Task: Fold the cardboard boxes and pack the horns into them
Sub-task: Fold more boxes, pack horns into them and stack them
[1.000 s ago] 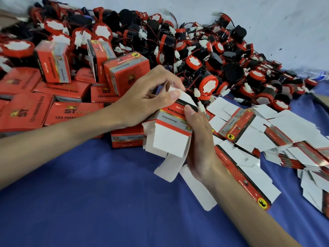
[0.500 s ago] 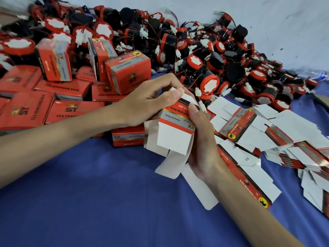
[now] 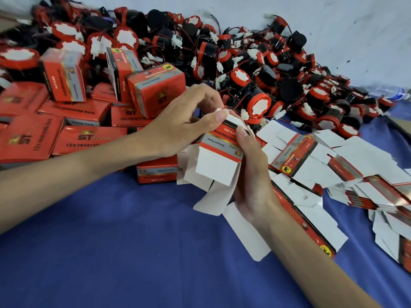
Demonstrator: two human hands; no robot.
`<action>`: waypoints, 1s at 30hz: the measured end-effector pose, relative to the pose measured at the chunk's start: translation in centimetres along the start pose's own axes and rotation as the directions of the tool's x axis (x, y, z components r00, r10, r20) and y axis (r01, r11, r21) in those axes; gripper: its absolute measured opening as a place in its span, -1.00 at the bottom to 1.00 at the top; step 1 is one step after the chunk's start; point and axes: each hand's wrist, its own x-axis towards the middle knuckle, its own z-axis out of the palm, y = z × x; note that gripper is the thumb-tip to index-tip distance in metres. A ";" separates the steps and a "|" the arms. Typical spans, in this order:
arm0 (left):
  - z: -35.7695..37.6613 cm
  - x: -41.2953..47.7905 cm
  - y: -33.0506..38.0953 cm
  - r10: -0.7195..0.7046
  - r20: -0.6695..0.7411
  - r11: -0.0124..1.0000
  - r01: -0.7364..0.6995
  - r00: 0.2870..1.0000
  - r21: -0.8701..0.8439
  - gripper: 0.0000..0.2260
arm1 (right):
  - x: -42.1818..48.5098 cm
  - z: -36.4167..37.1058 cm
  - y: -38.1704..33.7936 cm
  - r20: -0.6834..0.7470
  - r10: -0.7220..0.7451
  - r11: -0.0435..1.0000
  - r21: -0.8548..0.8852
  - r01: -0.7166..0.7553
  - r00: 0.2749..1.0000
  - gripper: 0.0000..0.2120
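While both hands worked it, half-folded carton sat just before horn pile | left hand pinched top flap | right hand gripped side | light, creasable card, likely best held by panel edges.

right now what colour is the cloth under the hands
Blue, plain with no pattern. The cloth shows best in the head view, the only one.

- At frame centre, the left hand pinches the top flap of a half-folded box, and the right hand grips its side.
- Folded red boxes pile at left.
- Red-and-black horns heap across the top.
- Flat box blanks fan out at right on the blue worktop.
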 end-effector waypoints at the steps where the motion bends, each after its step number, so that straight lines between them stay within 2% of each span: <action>1: 0.0 0.0 0.0 0.004 -0.017 1.000 -0.004 1.000 0.022 -0.67 | 0.0 0.0 0.0 -0.007 0.003 1.000 0.006 -0.003 1.000 -0.47; 6: 0.0 0.0 -0.1 0.013 -0.067 0.997 -0.008 0.998 0.075 -0.72 | 0.0 -0.1 0.0 -0.025 0.021 1.000 0.001 -0.021 0.999 -0.46; 12: -0.1 -0.1 0.2 0.039 -0.067 0.999 -0.037 0.997 0.019 -0.58 | 0.0 -0.2 0.0 -0.024 0.034 0.999 -0.003 -0.034 0.999 -0.46; 22: -0.1 -0.2 0.2 -0.008 -0.041 0.998 0.006 0.999 -0.065 -0.80 | 0.0 0.0 0.0 -0.019 0.042 0.999 -0.012 -0.042 0.999 -0.44; 30: -0.3 -0.1 0.3 -0.059 0.010 0.986 0.059 0.998 -0.154 -0.90 | 0.0 0.2 0.1 -0.016 0.040 0.999 -0.018 -0.040 0.999 -0.41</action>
